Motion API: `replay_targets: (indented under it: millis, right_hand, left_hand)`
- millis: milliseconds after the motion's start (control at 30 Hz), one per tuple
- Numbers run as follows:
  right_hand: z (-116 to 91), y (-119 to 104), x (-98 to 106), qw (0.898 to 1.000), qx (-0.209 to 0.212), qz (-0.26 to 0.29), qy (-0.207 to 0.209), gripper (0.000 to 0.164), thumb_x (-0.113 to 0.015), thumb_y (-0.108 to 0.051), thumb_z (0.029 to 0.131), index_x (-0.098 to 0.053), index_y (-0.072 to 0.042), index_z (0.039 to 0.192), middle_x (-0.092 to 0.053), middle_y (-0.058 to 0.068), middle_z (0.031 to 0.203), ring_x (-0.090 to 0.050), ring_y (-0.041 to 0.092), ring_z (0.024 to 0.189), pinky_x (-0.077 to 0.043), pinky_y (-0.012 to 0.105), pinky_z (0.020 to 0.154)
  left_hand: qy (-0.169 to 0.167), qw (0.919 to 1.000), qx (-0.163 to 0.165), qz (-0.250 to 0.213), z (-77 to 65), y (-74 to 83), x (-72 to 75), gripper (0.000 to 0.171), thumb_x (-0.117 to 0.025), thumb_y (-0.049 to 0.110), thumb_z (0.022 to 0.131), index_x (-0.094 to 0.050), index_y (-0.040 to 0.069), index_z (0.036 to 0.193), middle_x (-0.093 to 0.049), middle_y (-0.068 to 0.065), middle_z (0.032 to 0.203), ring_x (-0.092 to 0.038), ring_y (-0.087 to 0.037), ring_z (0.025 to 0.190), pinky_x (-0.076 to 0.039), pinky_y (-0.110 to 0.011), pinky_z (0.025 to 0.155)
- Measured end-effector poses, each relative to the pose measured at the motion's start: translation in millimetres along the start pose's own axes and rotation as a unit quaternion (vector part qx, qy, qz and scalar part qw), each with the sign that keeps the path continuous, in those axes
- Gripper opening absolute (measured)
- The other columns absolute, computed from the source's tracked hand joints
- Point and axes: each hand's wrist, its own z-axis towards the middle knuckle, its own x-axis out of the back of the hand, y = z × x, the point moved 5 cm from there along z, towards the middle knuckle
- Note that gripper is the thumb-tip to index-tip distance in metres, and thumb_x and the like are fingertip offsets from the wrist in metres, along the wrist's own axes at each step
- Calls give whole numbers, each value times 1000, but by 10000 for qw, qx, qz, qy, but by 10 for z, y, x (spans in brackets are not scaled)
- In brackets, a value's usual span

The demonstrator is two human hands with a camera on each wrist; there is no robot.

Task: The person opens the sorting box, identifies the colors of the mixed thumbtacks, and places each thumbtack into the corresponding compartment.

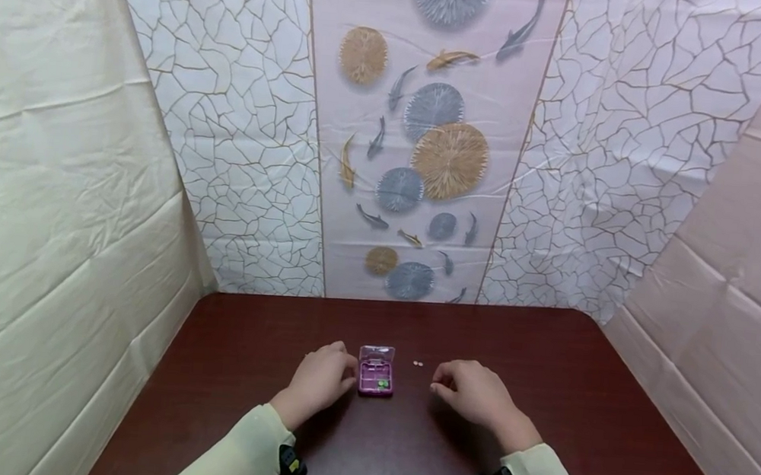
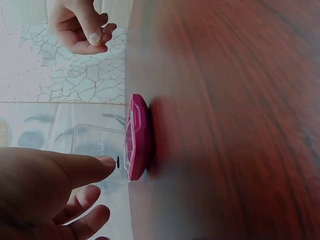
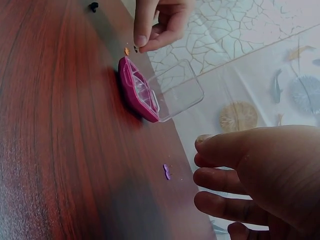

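A small purple case (image 1: 363, 383) lies on the table with its clear lid (image 1: 378, 352) raised; small green pieces (image 1: 383, 384) sit in its near right compartment. Just left of the case, my left hand (image 1: 319, 379) pinches a tiny dark piece (image 2: 118, 162) at the tips of thumb and forefinger; its kind cannot be made out. To the right of the case my right hand (image 1: 472, 390) hovers with loosely bent fingers, and nothing shows in its grasp. Between case and right hand lie two tiny pieces, pale from above; the right wrist view shows purple pieces (image 3: 166, 172) there.
A tiny orange piece (image 3: 127, 51) appears beside the left fingertips. Farther left is a small black object (image 3: 93, 6). The dark red wooden table (image 1: 374, 451) ends at a patterned cloth backdrop (image 1: 417, 218), with pale cloth walls on both sides.
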Motion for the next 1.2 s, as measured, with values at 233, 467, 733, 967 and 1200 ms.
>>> replay_targets:
  millis: [233,467,733,967,1200]
  right_hand:
    - [-12,25,-20,10000,-86,11,-33,10,-72,-38,87,-65,-38,79,-60,-19,71,-52,2,60,-48,32,57]
    - [2,51,-34,9999,-123,30,6,12,-72,-37,86,-64,-38,78,-60,-19,70,-52,3,59,-49,33,57]
    - [1,43,-45,10000,-24,65,-53,10,-71,-37,87,-65,-38,79,-60,-19,70,-52,2,60,-48,33,57]
    - [-8,30,-30,9999,26,-26,106,10,-72,-38,86,-65,-39,79,-60,-21,72,-52,0,61,-49,33,57]
    - [-28,63,-70,10000,-50,44,20,10,-72,-39,86,-65,-40,80,-61,-21,72,-52,1,61,-49,33,58]
  left_hand:
    - [93,10000,-13,-10,72,35,-51,5,-75,34,84,-74,29,83,-54,8,80,-52,-12,69,-49,-38,58]
    - [217,9997,-70,79,115,72,-67,6,-74,33,84,-75,27,83,-55,7,80,-53,-13,69,-51,-38,58]
    - [88,9999,58,39,147,63,-107,4,-74,30,85,-76,28,87,-55,8,79,-50,-11,67,-48,-34,56]
    - [99,9999,135,-43,131,63,-90,4,-73,28,86,-76,28,87,-57,8,79,-49,-10,65,-48,-32,55]
    - [293,9996,25,-13,42,59,-20,4,-75,29,84,-77,26,86,-58,8,77,-51,-11,65,-51,-40,58]
